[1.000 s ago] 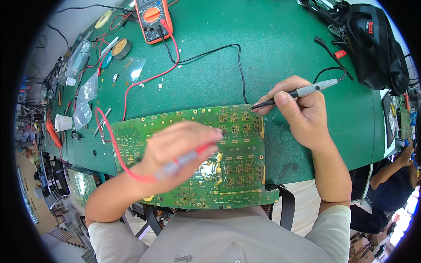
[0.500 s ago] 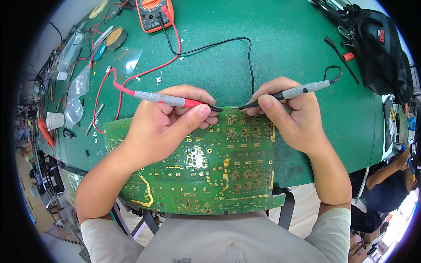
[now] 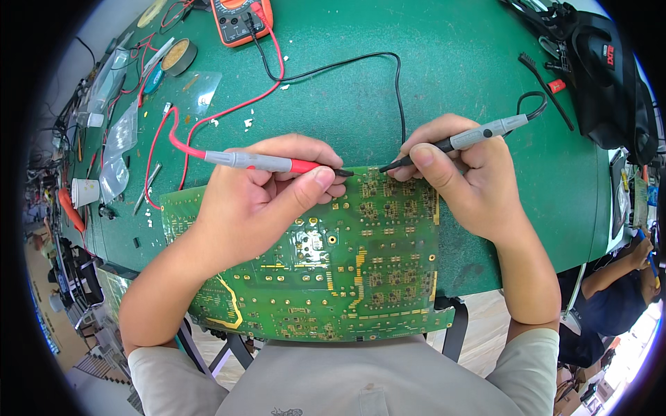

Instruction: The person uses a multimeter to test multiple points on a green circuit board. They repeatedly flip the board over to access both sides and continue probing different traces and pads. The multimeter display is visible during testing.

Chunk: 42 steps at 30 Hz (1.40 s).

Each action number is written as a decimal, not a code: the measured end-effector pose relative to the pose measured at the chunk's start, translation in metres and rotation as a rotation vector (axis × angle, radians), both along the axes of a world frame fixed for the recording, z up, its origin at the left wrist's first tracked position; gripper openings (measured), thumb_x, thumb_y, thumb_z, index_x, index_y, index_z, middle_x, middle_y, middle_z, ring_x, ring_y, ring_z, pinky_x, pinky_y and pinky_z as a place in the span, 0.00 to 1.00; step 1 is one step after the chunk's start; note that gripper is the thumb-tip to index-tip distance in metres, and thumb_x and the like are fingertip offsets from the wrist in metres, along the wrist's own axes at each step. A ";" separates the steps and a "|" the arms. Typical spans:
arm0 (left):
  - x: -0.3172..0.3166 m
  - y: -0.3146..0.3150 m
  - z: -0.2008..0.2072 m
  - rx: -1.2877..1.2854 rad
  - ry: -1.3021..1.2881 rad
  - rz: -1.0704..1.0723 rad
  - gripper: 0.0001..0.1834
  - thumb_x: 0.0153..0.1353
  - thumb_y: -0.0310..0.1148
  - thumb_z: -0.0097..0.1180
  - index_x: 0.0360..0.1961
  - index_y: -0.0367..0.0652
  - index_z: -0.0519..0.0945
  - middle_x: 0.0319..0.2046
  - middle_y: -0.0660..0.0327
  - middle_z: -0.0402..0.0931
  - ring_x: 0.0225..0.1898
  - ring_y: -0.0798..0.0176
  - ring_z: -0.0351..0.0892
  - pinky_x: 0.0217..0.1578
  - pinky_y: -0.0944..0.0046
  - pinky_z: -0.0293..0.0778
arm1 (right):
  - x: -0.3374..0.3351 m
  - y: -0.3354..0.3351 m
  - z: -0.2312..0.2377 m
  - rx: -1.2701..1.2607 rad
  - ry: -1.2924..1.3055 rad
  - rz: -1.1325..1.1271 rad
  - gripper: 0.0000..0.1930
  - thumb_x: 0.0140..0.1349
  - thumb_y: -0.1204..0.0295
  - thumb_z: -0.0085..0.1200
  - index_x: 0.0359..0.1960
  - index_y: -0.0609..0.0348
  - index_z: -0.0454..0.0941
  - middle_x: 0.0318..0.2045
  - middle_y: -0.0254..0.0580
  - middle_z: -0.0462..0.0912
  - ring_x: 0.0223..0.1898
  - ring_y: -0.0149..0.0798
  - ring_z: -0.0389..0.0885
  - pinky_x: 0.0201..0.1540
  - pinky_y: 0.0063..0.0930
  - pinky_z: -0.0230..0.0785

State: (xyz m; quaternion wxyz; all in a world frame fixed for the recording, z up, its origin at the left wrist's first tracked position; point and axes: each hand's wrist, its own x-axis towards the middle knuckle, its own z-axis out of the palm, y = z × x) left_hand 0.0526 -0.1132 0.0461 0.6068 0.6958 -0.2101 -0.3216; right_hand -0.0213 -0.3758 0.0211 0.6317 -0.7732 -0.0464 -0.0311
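A large green circuit board [image 3: 277, 291] with gold pads and small parts lies across the table's near edge, against my body. My left hand [image 3: 267, 197] is closed round a red and grey test probe [image 3: 257, 161], whose dark tip points right at the board's far edge. In my right hand [image 3: 458, 177] I grip a black and grey test probe [image 3: 479, 135], slanting down left to the same edge. The two tips sit a short way apart there; whether they touch metal is too small to tell. Red and black leads run to an orange multimeter [image 3: 241, 21], cut off at the top.
A round tin [image 3: 179, 57], clear plastic film [image 3: 119, 156] and a white cup [image 3: 85, 192] stand or lie at the left. On the right are a black brush [image 3: 544, 90], a red cap-like piece [image 3: 556, 86] and a black bag [image 3: 596, 76]. Another person's arm [image 3: 614, 270] shows at far right.
The black probe's back end has risen and swung right as my right hand shifted slightly right. My left hand holds nearly the same place. The whole view has drifted a little.
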 end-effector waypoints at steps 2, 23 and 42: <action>-0.001 0.000 0.000 -0.012 -0.020 0.004 0.11 0.77 0.26 0.59 0.53 0.29 0.82 0.46 0.55 0.86 0.49 0.63 0.91 0.50 0.67 0.88 | 0.000 0.000 0.000 -0.026 -0.009 -0.001 0.15 0.75 0.70 0.60 0.35 0.73 0.85 0.36 0.42 0.89 0.31 0.37 0.90 0.35 0.29 0.79; -0.012 -0.008 0.000 0.116 -1.040 -0.183 0.17 0.59 0.19 0.70 0.49 0.38 0.84 0.39 0.53 0.86 0.37 0.50 0.88 0.37 0.56 0.85 | 0.000 -0.006 0.010 -0.119 0.089 0.093 0.08 0.77 0.72 0.60 0.43 0.66 0.81 0.36 0.39 0.87 0.40 0.32 0.90 0.45 0.25 0.83; -0.005 -0.015 0.025 0.194 -0.687 -0.193 0.09 0.67 0.23 0.68 0.47 0.34 0.87 0.39 0.47 0.89 0.38 0.50 0.92 0.40 0.58 0.86 | 0.007 -0.004 0.013 -0.139 0.013 0.129 0.09 0.75 0.75 0.60 0.40 0.73 0.82 0.38 0.42 0.87 0.39 0.36 0.93 0.42 0.26 0.85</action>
